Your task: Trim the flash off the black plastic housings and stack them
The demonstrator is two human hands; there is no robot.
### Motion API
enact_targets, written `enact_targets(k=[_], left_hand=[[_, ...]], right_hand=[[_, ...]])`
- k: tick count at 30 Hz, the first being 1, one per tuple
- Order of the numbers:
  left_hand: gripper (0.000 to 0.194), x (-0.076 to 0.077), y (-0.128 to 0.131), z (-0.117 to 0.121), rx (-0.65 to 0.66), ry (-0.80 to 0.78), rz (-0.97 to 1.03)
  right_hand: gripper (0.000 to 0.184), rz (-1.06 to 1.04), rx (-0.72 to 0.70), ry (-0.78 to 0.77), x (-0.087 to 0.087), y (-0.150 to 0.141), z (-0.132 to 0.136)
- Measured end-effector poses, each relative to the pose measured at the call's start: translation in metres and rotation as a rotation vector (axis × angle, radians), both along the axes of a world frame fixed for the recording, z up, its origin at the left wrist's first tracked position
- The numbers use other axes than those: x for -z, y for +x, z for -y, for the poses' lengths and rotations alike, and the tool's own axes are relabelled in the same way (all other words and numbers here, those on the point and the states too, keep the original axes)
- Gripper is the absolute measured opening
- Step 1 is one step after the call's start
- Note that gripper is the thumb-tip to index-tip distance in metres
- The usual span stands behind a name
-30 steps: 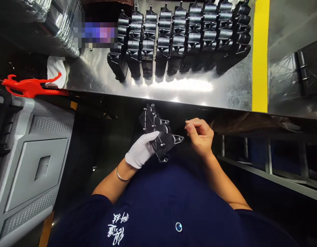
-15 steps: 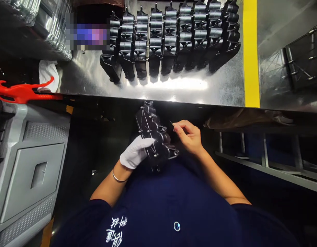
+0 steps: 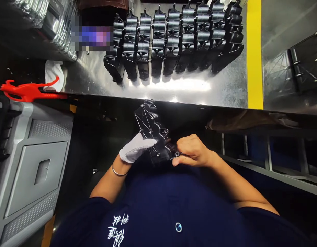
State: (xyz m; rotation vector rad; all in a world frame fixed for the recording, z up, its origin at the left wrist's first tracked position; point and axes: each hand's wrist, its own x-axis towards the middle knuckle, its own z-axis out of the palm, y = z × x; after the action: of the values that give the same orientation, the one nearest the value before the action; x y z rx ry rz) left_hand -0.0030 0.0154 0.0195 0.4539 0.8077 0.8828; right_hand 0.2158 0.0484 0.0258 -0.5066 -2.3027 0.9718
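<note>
My left hand (image 3: 134, 148), in a white glove, grips a black plastic moulded part (image 3: 158, 137) with its thumb across the ribbed face. The part is held tilted in front of my body, below the bench edge, and shows curved lobes and small ringed lugs along its right side. My bare right hand (image 3: 193, 151) is closed at the part's lower right lug, thumb below and fingers curled above. Of the thin pointed tool (image 3: 181, 154) in its fingers only a sliver shows; the rest is hidden by the hand.
On the metal bench (image 3: 96, 80) stands a row of similar black parts (image 3: 158, 44). A red air blow gun (image 3: 32, 92) and a white cloth (image 3: 54, 75) lie at the left, above a grey plastic case (image 3: 36, 175). Yellow tape (image 3: 255, 55) crosses the bench; a metal rack (image 3: 269, 161) stands lower right.
My right hand has moved down and closer to the part, from beside its middle to the lower right lug, and its fingers have turned. The left hand keeps its hold.
</note>
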Motion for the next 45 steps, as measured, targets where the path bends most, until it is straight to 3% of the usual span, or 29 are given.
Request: enact_targets(k=[6,12,22,28,36,38,41,43,45], left_hand=[[0.044,0.0,0.0,-0.001,-0.019,-0.05,0.03],[0.042,0.002,0.001,0.001,-0.054,-0.058,0.015],[0.036,0.008,0.013,0.007,-0.117,-0.274,0.076],[0.035,0.01,0.016,0.008,-0.155,-0.239,0.111],[0.034,0.007,0.018,0.005,-0.16,-0.226,0.126],[0.032,0.008,0.017,0.005,-0.156,-0.233,0.139],[0.024,0.01,0.013,0.004,-0.117,-0.303,0.212],[0.025,0.011,0.009,0.003,-0.072,-0.394,0.295],[0.035,0.012,0.006,0.003,0.001,-0.467,0.396]], right_hand=[[0.047,0.02,0.074,0.03,0.0,-0.001,-0.002],[0.046,-0.009,0.175,0.159,0.005,0.001,-0.002],[0.043,0.017,0.314,0.147,0.005,0.004,-0.004],[0.048,0.049,0.349,0.199,0.005,0.001,-0.007],[0.041,-0.008,0.37,0.176,0.003,-0.001,-0.008],[0.042,-0.029,0.302,0.142,0.002,-0.001,-0.008],[0.039,-0.167,0.169,-0.028,0.005,0.002,-0.01],[0.035,-0.271,0.277,-0.135,0.008,0.006,-0.014],[0.025,-0.336,0.499,-0.219,0.01,0.01,-0.019]])
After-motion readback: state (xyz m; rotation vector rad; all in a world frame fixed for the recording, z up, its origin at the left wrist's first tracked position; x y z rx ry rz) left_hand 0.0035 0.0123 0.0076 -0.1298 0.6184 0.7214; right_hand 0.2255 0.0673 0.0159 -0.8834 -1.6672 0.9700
